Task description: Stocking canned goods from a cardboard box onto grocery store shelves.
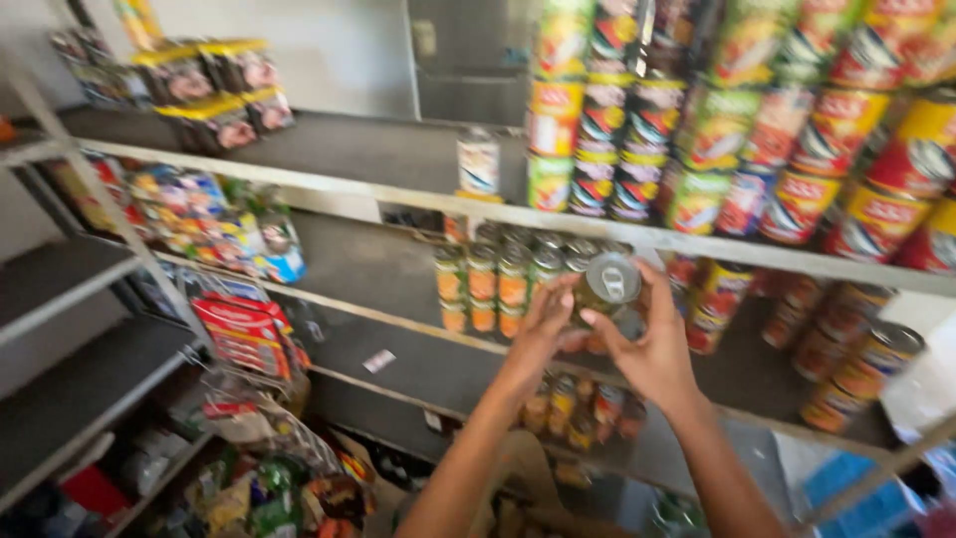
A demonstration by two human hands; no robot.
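Hands meet on a single can (609, 284), held up in front of the middle shelf (398, 274). My left hand (543, 334) grips it from the left, fingers curled against its side; my right hand (652, 349) closes around it from the right and below, thumb pressed near the lid. Both grips are closed on the can, which is tilted so its silver pull-tab top faces me. The picture is blurred, so I cannot tell the label beyond a greenish side.

Just behind the can, on the same shelf, stands a row of small cans (498, 274) with green and orange labels, stacked two high and touching one another. To the right of my hands, larger red and yellow cans (856, 364) lie on their sides on that shelf.

Upper shelf, right: a tall stack of red, yellow and green cans (737, 130), packed close. One lone can (479, 161) stands apart to its left. Far left of that shelf holds yellow-edged packets (204, 90).

Lower left: red packets (244, 334) and mixed bags (199, 214) of goods hang or lean beside the shelf frame. Below my forearms, more small cans (583, 408) sit on the lower shelf.
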